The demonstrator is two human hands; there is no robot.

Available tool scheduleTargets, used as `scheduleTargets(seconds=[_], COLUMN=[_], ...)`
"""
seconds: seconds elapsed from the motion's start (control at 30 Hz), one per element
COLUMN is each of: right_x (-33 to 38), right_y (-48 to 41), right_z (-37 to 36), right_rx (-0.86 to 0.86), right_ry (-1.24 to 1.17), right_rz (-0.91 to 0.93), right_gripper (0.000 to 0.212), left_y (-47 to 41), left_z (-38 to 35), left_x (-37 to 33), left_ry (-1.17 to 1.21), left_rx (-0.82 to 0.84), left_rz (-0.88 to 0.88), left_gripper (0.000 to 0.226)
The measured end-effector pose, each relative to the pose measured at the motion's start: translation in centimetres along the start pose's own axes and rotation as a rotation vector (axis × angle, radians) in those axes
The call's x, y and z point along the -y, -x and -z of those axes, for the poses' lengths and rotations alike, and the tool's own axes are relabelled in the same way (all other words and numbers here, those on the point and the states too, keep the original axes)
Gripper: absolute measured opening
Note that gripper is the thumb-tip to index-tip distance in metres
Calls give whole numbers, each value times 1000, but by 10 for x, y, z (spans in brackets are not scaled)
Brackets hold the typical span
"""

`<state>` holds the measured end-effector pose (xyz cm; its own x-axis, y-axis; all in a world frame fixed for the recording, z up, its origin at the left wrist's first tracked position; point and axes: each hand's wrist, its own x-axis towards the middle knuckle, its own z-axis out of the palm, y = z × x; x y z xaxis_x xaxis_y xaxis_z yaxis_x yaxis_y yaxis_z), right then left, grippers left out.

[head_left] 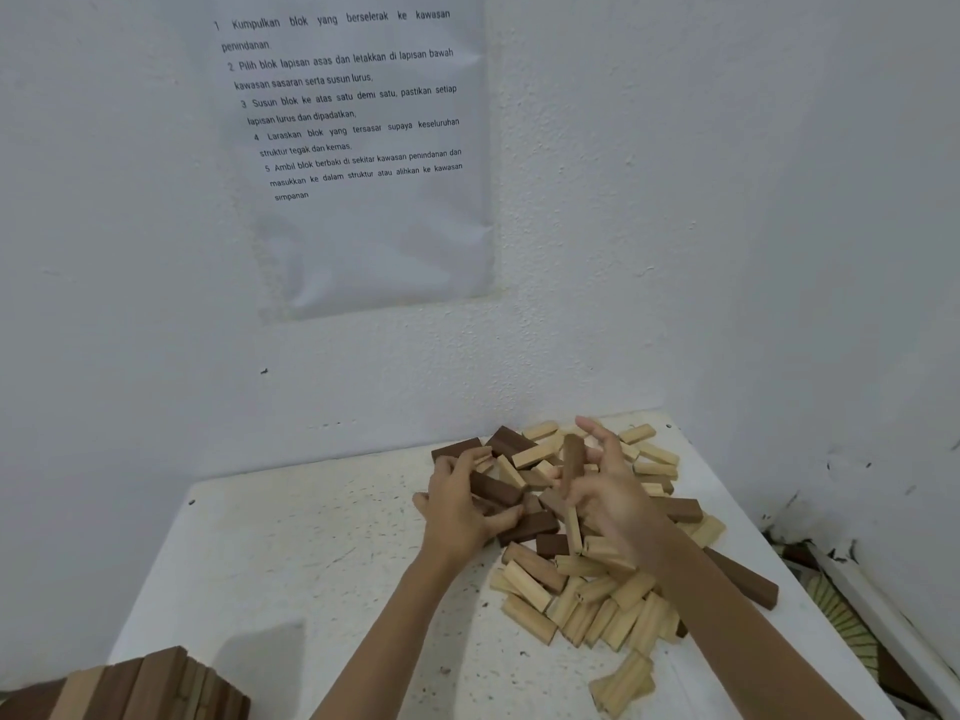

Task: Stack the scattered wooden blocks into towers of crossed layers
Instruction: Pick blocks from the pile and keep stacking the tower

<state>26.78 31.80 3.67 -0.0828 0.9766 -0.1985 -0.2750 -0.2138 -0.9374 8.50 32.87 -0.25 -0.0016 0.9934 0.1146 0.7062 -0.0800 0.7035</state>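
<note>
Where the blocks are: our wooden blocks [597, 600] lie in one loose heap, pale and dark mixed, at the far right corner of the white tabletop [311, 553].
Left hand: our left hand [454, 511] has its fingers and thumb curled round a dark block [496, 488] at the heap's left edge.
Right hand: our right hand [613, 498] looks to be pinching a brown block [574, 457] that stands on end, though the grip is partly hidden.
Started stack: a block stack [150, 683] peeks in at the bottom left, well apart from the heap.
How they'll handle: we reckon they're light, stiff and smooth, so nothing fragile.
Where to grab: take each one across its long sides near the middle. An end grip would probably let it swing.
</note>
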Motion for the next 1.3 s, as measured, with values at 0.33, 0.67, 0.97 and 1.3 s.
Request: scheduleTargets(seconds=[0.33, 0.67, 0.97, 1.3], right_x=[10, 0, -1, -21], right_y=[-46, -95, -102, -59], right_z=[-6, -14, -32, -42], right_rx=[-225, -208, -142, -308], right_ry=[432, 1082, 1135, 735], right_rz=[65, 56, -131, 316], right_gripper=[18, 24, 46, 14], left_y=[3, -3, 4, 27], left_z=[12, 21, 14, 32], left_x=[-20, -14, -12, -15], left_ry=[882, 861, 882, 1019], left_rx=[-125, -96, -100, -129], left_rz=[317, 187, 262, 273], left_gripper=[53, 25, 23, 27])
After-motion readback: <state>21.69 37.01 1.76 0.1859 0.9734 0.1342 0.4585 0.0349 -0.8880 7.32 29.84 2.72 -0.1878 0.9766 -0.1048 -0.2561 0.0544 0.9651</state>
